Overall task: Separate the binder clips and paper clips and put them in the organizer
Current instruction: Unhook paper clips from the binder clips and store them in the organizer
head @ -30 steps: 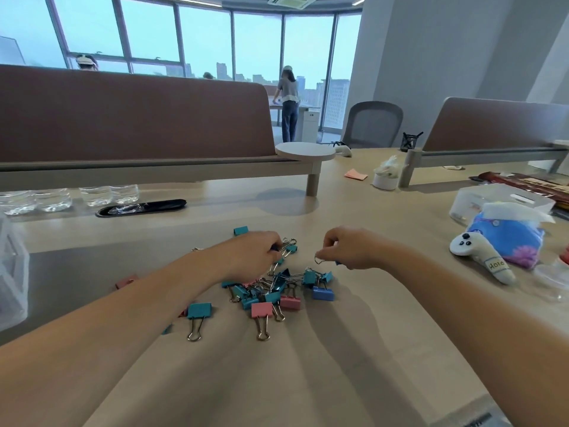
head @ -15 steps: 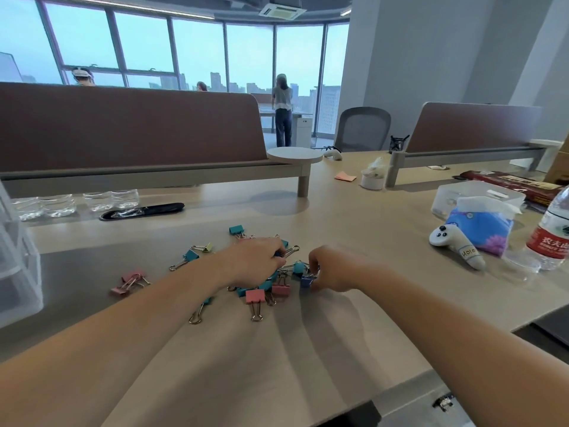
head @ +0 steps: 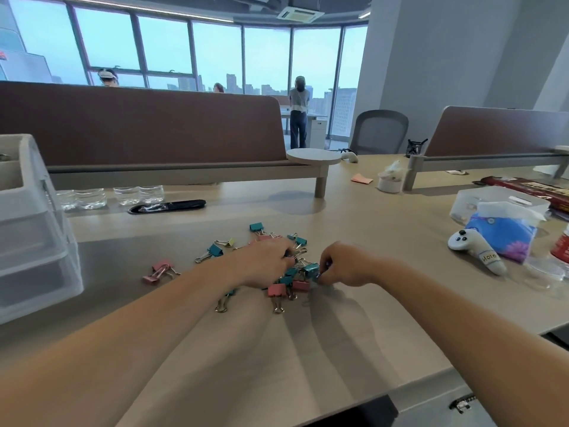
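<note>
While your forearms cross the near desk (head: 308, 359), your left hand (head: 264, 265) lies curled over the binder clips heap (head: 292, 280), grip hidden, can't tell. Your right hand (head: 346, 266) pinches a blue clip (head: 319, 274) at the heap's right edge. Two pink clips (head: 160, 270) lie apart leftward, toward the white organizer (head: 34, 241). Right: one controller (head: 475, 252) beside a tissue pack (head: 502, 237). Beyond: four clear bottles (head: 107, 197), two brown dividers (head: 138, 124), one grey chair (head: 380, 131), windows (head: 215, 47).
</note>
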